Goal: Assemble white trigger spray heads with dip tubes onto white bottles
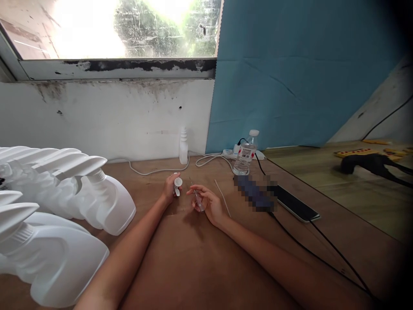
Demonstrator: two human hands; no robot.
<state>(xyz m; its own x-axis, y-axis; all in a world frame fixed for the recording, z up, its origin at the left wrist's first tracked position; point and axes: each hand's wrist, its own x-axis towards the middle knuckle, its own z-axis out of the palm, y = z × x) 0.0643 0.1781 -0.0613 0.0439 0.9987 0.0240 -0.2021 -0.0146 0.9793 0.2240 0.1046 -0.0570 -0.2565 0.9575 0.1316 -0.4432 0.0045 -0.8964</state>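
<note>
My left hand is closed around a small white flip-top cap, its round face turned toward me. Just to the right, my right hand holds a slim, clear-handled tool between thumb and fingers. A thin tip points up and left from the tool, toward the cap but apart from it; its exact kind is too small to make out. Both hands hover over the brown table. Behind them a small white bottle stands upright by the wall.
White spray-style bottles crowd the left side in rows. At the right stand a water bottle, a blurred dark object and a phone with a black cable. A pale thin rod lies near my right hand.
</note>
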